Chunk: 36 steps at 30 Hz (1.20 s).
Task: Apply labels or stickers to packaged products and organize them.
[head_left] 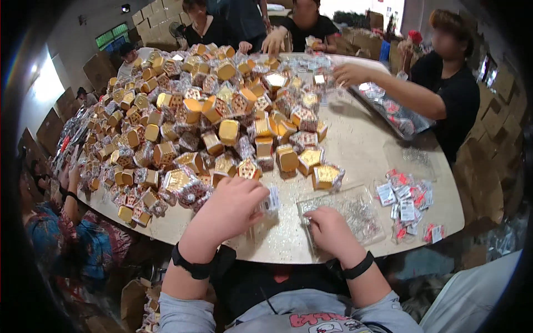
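Around a wide pale counter (355,144) people sit before a big heap of gold boxes (183,116). Near its front edge the left hand (233,208) is curled around a small clear-wrapped packet (270,201). Just beside it, the right hand (327,228) rests on a clear plastic bag (355,213), fingers bent; whether it pinches something I cannot tell. Red-and-white sachets (408,202) lie further right.
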### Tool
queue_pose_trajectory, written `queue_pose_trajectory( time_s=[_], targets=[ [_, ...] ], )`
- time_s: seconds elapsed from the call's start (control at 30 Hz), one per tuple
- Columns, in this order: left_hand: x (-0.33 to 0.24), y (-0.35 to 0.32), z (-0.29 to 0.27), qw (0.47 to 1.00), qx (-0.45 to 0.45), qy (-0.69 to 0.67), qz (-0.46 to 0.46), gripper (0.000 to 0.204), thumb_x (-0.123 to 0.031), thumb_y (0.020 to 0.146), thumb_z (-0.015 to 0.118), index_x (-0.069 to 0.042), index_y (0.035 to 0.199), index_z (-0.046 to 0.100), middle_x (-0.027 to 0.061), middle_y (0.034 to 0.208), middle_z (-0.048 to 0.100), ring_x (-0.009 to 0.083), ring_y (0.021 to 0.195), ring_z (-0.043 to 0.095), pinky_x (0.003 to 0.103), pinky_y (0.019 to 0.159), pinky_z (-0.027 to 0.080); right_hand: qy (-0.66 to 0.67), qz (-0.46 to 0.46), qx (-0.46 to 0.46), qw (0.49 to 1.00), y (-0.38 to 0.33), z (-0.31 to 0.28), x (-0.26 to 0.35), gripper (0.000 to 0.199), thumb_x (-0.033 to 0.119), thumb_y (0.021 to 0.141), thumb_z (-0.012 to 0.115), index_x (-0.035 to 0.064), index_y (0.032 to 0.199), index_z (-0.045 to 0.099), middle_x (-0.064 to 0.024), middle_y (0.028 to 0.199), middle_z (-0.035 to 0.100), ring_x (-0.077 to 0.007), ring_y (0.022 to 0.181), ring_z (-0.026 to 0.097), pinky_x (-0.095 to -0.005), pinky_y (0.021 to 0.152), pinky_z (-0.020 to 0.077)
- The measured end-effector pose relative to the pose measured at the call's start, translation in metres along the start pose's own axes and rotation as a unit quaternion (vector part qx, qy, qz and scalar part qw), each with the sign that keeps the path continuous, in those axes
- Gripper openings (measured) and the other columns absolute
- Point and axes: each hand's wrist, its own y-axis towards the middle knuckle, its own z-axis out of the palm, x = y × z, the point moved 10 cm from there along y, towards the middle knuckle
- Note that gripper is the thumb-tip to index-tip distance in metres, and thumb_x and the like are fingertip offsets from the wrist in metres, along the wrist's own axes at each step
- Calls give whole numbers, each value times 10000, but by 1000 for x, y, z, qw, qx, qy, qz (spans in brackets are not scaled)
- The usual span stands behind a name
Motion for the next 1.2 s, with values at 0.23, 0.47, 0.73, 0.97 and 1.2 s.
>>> queue_pose_trajectory(
  time_s=[0.23,0.47,0.73,0.97,1.2],
  targets=[
    [5,-8,0,1000,15,1,3,371,-137,636,689,-86,977,552,50,960,569,234,917,544,348,801,403,-26,85,-64,994,-22,-30,-39,75,65,712,571,42,748,634,-152,742,599,-337,716,568,-404,688,466],
    [-1,-13,-1,1000,23,6,17,380,-172,650,690,-84,994,556,50,945,579,243,906,546,348,791,404,588,277,-253,717,-74,-25,-104,118,41,832,555,2,943,549,-64,798,585,-126,716,562,-234,617,459],
    [4,-4,-5,999,16,-24,21,388,-113,631,680,-28,988,555,121,875,592,308,841,555,391,771,433,585,299,-296,693,-70,-30,-101,125,147,848,565,45,921,561,-22,822,560,-123,744,519,-250,627,428],
    [7,4,5,999,36,-20,16,351,-73,654,678,-35,982,559,120,962,597,306,937,541,377,814,422,633,304,-305,643,-63,-24,-104,171,180,854,555,49,949,613,-2,813,547,-92,730,469,-263,682,407],
    [-1,-5,-1,998,1,-45,51,280,-67,691,659,-53,957,571,93,1047,600,286,933,548,367,812,421,700,249,-137,655,-9,30,-25,152,185,871,487,61,898,570,-36,901,572,-125,892,505,-298,761,406]
  ],
)
